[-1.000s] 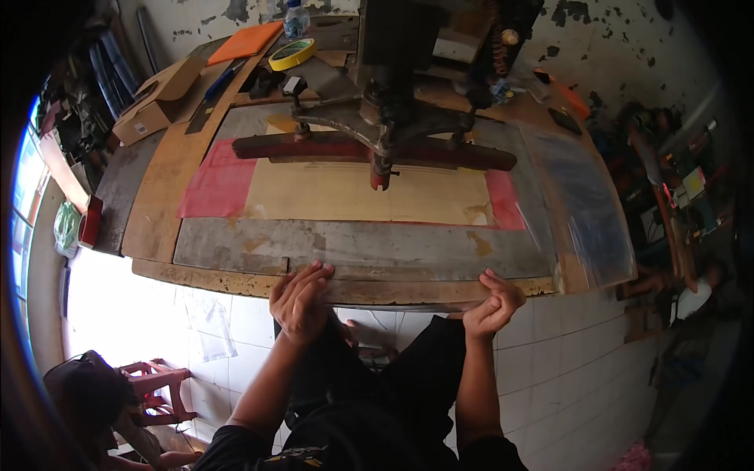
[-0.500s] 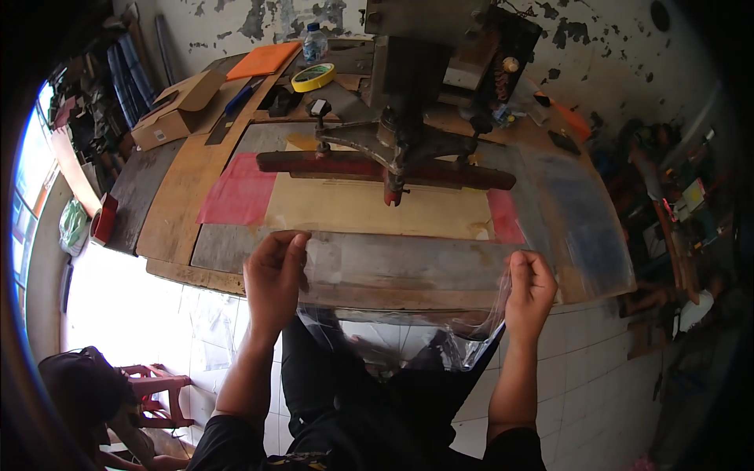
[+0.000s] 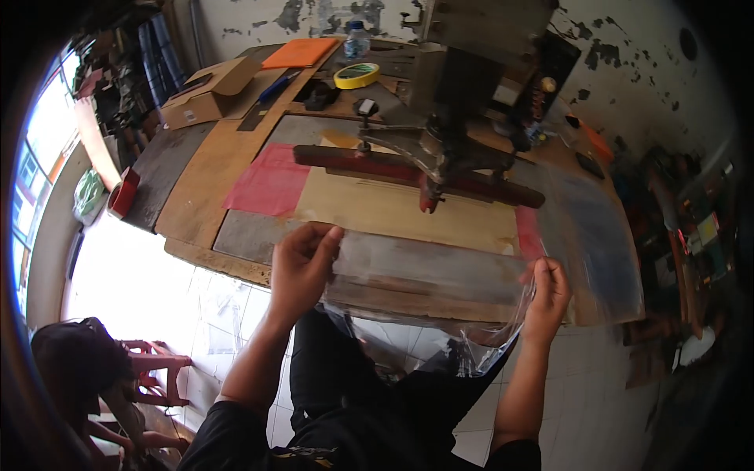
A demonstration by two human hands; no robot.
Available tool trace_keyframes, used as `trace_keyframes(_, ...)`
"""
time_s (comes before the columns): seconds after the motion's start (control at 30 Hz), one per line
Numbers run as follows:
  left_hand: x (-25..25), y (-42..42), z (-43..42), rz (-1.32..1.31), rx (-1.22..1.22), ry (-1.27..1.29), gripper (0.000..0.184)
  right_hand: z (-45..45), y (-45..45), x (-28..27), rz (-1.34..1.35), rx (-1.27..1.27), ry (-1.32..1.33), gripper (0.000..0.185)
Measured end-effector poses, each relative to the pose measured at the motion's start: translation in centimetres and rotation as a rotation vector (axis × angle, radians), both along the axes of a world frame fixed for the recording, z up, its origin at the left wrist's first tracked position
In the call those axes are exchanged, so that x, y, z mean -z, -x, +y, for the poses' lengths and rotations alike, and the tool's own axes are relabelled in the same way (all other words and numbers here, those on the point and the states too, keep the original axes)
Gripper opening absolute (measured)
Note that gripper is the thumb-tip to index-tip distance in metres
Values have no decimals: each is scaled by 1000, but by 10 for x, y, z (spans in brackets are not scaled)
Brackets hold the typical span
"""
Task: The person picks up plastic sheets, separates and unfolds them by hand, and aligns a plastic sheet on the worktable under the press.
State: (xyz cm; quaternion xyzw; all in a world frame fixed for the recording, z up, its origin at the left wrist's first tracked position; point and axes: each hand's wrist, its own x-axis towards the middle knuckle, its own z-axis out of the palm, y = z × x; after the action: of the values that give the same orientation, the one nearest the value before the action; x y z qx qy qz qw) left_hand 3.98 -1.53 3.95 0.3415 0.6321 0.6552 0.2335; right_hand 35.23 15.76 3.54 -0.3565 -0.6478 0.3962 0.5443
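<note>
A sheet of clear plastic film (image 3: 428, 286) is stretched between my two hands over the front edge of the worktable, its lower part hanging slack. My left hand (image 3: 305, 263) pinches its left upper corner between thumb and fingers. At the other corner, my right hand (image 3: 547, 294) grips the film the same way. Beyond the film lies a cream-coloured panel (image 3: 377, 204) with pink patches (image 3: 271, 182) at its ends. Above that panel hangs the dark red bar (image 3: 361, 166) of a press machine (image 3: 436, 149), apart from both hands.
On the table (image 3: 188, 188) stand an open cardboard box (image 3: 212, 94), a yellow tape roll (image 3: 356, 75), a plastic bottle (image 3: 357, 41) and an orange folder (image 3: 300, 52). A red tape roll (image 3: 124, 193) sits at the left edge. Another person (image 3: 82, 365) is at lower left, near a red stool (image 3: 157, 373).
The view has turned, so the table and press appear shifted rightward and tilted. Both hands keep hold of the film, which still hangs between them.
</note>
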Motion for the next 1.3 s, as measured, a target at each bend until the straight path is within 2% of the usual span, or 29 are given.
trace_keyframes(0.43, 6, 1, 9, 60, -7, 53, 29, 23, 3, 14, -46, -21, 66, 26)
trace_keyframes(0.5, 3, -1, 11, 101, -18, 68, 29, 23, 3, 13, -60, -10, 167, 25)
trace_keyframes(0.63, 6, 5, 19, 145, -25, 123, 31, 36, 5, 24, -92, -14, 144, 26)
trace_keyframes(0.73, 6, 20, 30, 291, -24, 233, 31, 50, 15, 26, -238, -3, 37, 28)
trace_keyframes(0.8, 14, 35, 42, 401, 51, 312, 31, 59, 22, 23, -461, -14, 13, 31)
trace_keyframes(0.87, 25, 47, 58, 506, 45, 314, 30, 76, 31, 28, -482, 9, -16, 30)
trace_keyframes(0.93, 32, 59, 77, 613, 39, 315, 29, 98, 37, 31, -624, -23, 21, 28)
trace_keyframes(1.07, 35, 73, 112, 735, 4, 389, 27, 128, 54, 45, -601, -3, -53, 21)
trace_keyframes(1.2, 45, 74, 125, 812, -35, 453, 25, 119, 67, 32, -667, 68, -20, 15)
trace_keyframes(1.3, 46, 69, 125, 745, -87, 489, 25, 111, 70, 28, -711, 97, -62, 14)
